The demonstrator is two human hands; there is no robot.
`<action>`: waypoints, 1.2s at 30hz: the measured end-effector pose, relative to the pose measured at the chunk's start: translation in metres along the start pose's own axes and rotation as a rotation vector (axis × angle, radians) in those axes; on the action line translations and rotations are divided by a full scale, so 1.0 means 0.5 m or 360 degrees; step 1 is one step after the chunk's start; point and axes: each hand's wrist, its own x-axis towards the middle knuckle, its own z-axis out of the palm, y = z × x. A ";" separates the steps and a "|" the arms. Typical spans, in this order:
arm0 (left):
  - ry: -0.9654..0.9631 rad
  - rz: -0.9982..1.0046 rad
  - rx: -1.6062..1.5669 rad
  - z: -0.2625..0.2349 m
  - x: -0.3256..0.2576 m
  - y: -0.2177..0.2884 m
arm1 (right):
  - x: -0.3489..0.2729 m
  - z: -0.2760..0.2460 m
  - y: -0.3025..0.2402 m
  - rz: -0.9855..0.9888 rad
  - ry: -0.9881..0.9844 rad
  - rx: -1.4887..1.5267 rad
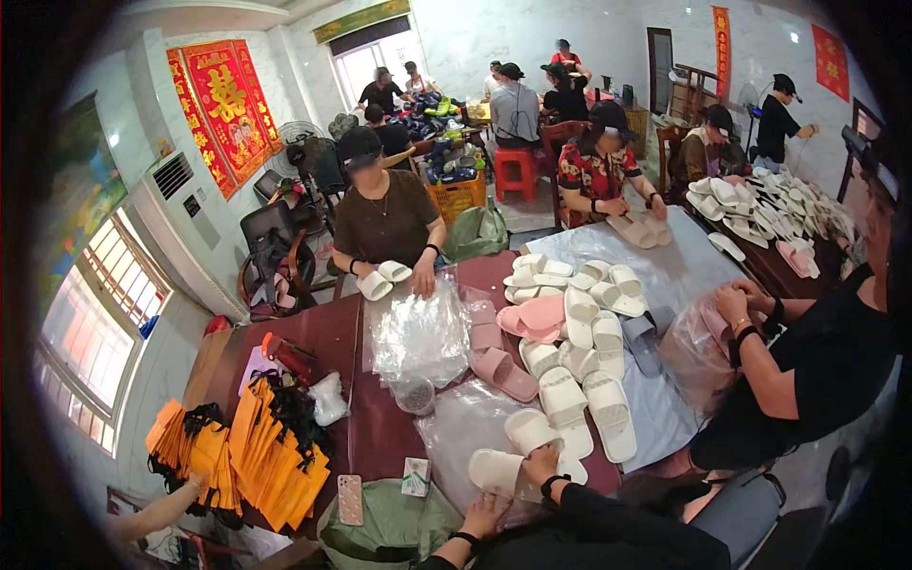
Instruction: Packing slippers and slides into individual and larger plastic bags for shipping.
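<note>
In front of me is a pair of white slide slippers lying over a clear plastic bag. My left hand (pixel 486 514) is at the heel end of the nearer-left white slipper (pixel 494 471), its fingers bent against it. My right hand (pixel 542 465) grips the heel end of the other white slipper (pixel 530 429), just up and to the right. Beneath and beside them spreads the clear plastic bag (pixel 465 427). A pile of white slippers (pixel 562 397) lies just beyond my right hand, with pink slippers (pixel 503 374) to the left of it.
Orange packets with black cords (pixel 275 446) lie at left, where another person's hand (pixel 197 483) reaches. Close by are a phone (pixel 351 500), a small box (pixel 415 477) and a green sack (pixel 380 537). Co-workers handle slippers across the table and at right; clear bags (pixel 418 332) are stacked opposite.
</note>
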 end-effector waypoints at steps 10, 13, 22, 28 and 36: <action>0.0013 0.0154 -0.0110 -0.057 0.015 -0.008 | -0.007 -0.035 0.009 -0.0463 0.0409 0.0628; -0.0042 0.0422 -0.0367 -0.059 -0.024 -0.039 | -0.017 -0.024 0.009 -0.0645 0.0204 0.0591; -0.0376 -0.0030 -0.1493 0.031 -0.310 -0.189 | -0.047 -0.004 0.033 -0.0380 -0.0152 -0.0039; -0.0421 -0.0135 -0.1599 0.029 -0.354 -0.208 | -0.049 0.000 0.030 -0.0396 -0.0041 -0.0090; -0.0489 -0.0257 -0.1822 0.071 -0.435 -0.188 | -0.046 0.005 0.033 -0.0385 -0.0071 -0.0006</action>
